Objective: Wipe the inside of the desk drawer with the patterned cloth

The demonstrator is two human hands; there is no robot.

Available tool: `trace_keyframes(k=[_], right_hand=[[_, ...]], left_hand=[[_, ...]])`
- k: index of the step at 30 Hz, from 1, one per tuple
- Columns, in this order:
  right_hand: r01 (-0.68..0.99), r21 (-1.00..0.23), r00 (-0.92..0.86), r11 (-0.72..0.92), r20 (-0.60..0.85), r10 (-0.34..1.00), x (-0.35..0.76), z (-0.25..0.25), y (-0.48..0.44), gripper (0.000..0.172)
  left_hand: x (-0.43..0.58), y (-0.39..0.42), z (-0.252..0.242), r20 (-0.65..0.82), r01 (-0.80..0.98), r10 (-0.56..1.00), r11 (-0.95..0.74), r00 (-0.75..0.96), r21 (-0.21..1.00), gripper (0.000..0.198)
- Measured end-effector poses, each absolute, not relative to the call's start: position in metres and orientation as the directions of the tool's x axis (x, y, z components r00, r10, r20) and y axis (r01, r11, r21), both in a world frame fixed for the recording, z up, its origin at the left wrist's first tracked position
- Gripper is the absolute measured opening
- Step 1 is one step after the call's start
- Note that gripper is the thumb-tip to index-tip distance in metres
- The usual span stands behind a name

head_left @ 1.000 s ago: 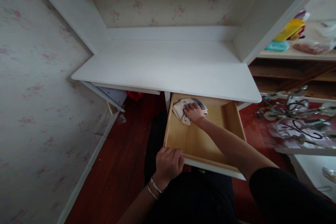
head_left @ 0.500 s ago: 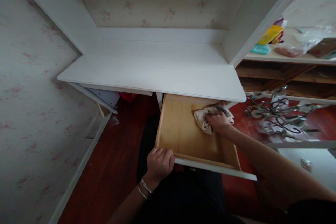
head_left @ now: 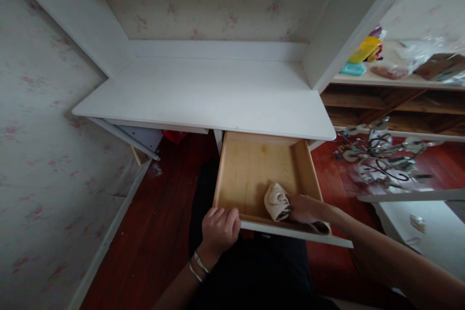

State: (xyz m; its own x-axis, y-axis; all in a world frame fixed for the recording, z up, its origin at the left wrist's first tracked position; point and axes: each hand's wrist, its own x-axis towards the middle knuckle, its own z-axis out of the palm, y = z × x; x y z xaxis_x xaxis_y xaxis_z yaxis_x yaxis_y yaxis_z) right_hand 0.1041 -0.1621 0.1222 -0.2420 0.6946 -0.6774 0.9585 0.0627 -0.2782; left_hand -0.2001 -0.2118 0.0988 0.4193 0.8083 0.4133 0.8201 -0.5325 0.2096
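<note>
A wooden drawer (head_left: 247, 169) stands pulled out from under a white desk (head_left: 210, 97). My left hand (head_left: 219, 227) is closed over the drawer's white front edge at its left end, two thin bracelets on the wrist. My right hand (head_left: 304, 208) is inside the drawer at its near right corner, fingers closed on a crumpled beige cloth (head_left: 276, 201) pressed against the drawer's bottom. The rest of the drawer's inside shows bare light wood.
Floral wallpaper covers the wall on the left and behind the desk. On the red-brown floor at the right lies a metal chandelier (head_left: 381, 164). Behind it stands a wooden shelf (head_left: 392, 101) with a yellow packet, bags and a box. A white panel (head_left: 428, 223) sits at lower right.
My right hand has drawn the cloth from the drawer's far left corner across to the far right, then down to the near right corner. My left hand has stayed on the drawer front.
</note>
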Motion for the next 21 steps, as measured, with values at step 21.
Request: trace_keyframes(k=[21], right_hand=[[0.516, -0.769, -0.413, -0.378, -0.609, 0.677, -0.043, 0.117, -0.122, 0.038]], left_hand=[[-0.200, -0.211, 0.097, 0.467, 0.804, 0.788, -0.547, 0.401, 0.233, 0.005]])
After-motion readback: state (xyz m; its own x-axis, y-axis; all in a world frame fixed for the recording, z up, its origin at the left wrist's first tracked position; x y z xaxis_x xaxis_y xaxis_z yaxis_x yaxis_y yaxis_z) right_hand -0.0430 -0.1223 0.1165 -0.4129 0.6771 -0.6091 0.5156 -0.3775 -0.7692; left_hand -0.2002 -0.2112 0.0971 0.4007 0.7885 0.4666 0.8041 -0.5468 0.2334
